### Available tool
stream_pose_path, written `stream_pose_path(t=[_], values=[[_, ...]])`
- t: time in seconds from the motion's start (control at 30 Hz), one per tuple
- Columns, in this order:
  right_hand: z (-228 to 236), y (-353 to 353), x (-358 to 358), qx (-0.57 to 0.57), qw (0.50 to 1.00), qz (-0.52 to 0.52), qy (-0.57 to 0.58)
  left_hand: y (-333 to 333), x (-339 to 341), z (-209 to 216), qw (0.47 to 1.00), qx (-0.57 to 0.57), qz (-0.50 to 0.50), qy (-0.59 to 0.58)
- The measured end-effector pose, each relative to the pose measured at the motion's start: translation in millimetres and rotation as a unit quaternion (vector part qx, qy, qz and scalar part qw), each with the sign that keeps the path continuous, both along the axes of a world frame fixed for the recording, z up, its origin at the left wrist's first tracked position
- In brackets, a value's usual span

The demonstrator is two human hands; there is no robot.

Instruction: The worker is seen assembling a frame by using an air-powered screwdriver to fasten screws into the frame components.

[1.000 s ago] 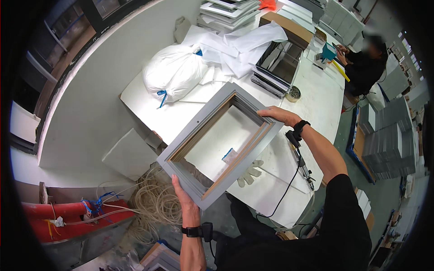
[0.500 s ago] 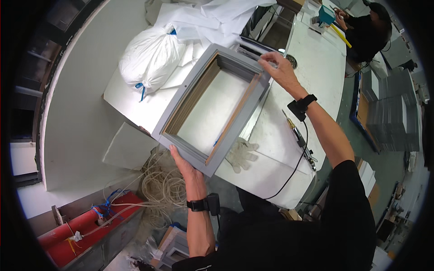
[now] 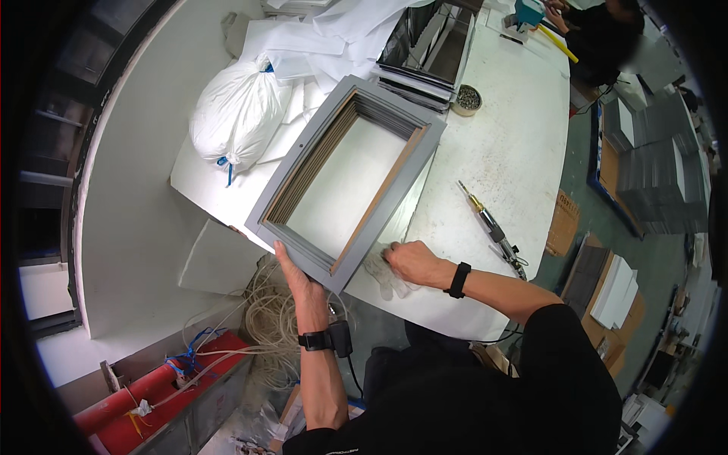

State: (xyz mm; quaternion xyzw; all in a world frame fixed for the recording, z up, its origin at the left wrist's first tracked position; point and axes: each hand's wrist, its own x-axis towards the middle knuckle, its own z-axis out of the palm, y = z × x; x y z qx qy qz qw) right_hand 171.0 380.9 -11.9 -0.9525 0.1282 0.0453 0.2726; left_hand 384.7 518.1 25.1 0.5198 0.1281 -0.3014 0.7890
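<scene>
A stack of grey rectangular frames [image 3: 389, 206] with brown inner edges lies tilted across the white table [image 3: 500, 152]. At its near left corner, my left hand [image 3: 301, 280] is closed on the frames, thumb on top; its other fingers are hidden beneath. To the right of that corner, my right hand [image 3: 417, 263] has its fingers closed on a pale work glove [image 3: 383, 279] on the tabletop. A power screwdriver [image 3: 491, 225] with a brass-coloured front lies on the table beyond my right hand.
A round tub of screws [image 3: 468, 99] sits by dark-edged panels [image 3: 415, 89]. At the left is a tied white bag [image 3: 239, 117]. Coiled clear hoses [image 3: 273, 322] hang below the table edge near a red pipe [image 3: 125, 398]. Another person [image 3: 607, 42] works at the far end.
My right hand has left the far right corner of the frames and come down to the glove, closing on it. My left hand keeps its hold on the near corner.
</scene>
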Motion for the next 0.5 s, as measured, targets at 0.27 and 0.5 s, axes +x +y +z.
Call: stream_pose_path(t=[0.27,0.5], values=[[6,-11,-108,0.123,0.962,0.136,0.204,7,-26,-2,1.000,0.019,-0.003,0.011],[70,-35,-49,0.424,0.877,-0.227,0.005,17,-51,-6,0.996,0.051,-0.042,0.066]])
